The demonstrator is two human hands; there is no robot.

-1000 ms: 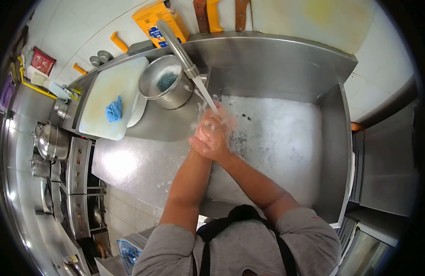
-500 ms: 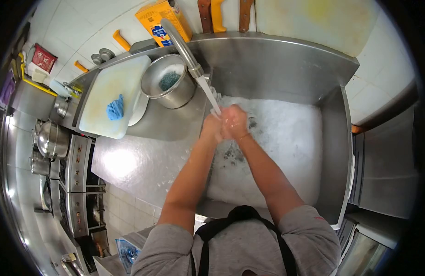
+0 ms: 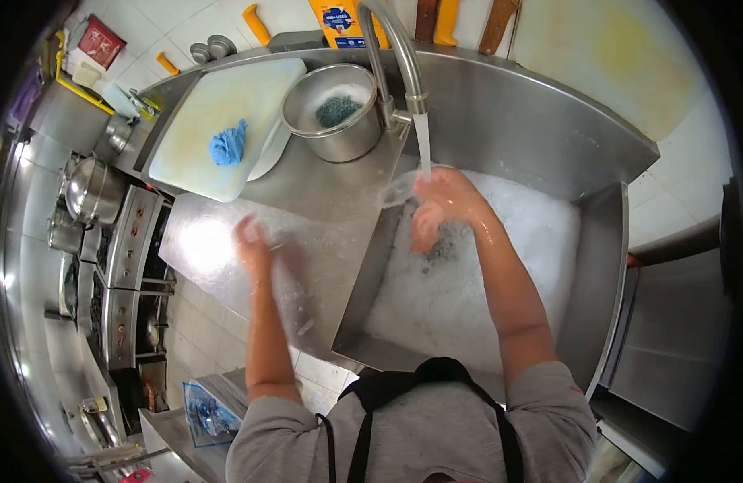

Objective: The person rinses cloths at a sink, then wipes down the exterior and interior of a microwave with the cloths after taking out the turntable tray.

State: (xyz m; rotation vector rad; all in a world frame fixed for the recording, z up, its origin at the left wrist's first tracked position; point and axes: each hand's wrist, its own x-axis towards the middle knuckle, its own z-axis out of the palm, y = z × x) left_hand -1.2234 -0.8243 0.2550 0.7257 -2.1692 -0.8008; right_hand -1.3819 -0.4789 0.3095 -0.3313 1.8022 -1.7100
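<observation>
We had the right hand (image 3: 445, 196) at the running water (image 3: 424, 143) beneath the tap (image 3: 407, 60), above the foam (image 3: 540, 211) in the sink (image 3: 500, 113). The left hand (image 3: 253, 241) was well apart from it, over the metal surface (image 3: 331, 201). We saw nothing held in either, though blur hid the fingers too much for us to tell whether each hand was open or closed.

The tap stood at the back beside the pot (image 3: 343, 145), its outlet pointing down. We judged its metal stiff, firmly mounted and slippery to wet skin, with the soundest hold on the bare neck above the outlet. The water offered no grip; the foam looked light and soft, likely to leave skin slick. The pot, with a scourer (image 3: 338, 111) inside, seemed rigid, best taken by opposite sides of its rim. The blue cloth (image 3: 229, 146), crumpled on the white board (image 3: 255, 92), looked light, limp and easily pinched by a raised fold.
</observation>
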